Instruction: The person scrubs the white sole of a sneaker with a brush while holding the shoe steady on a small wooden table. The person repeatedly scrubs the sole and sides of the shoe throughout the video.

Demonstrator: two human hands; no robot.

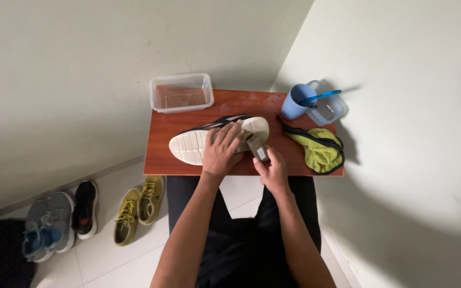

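On the reddish-brown bench (pixel 161 154), a sneaker (pixel 198 143) lies on its side near the front edge, its pale sole facing the person. The left hand (pixel 221 152) presses flat on the sole with fingers spread, while the right hand (pixel 273 170) grips a small brush (pixel 257 147) against the shoe's heel. A clear plastic container (pixel 181 92) sits at the back left corner; a blue cup (pixel 296 101) and a green cloth (pixel 318 149) lie toward the right edge.
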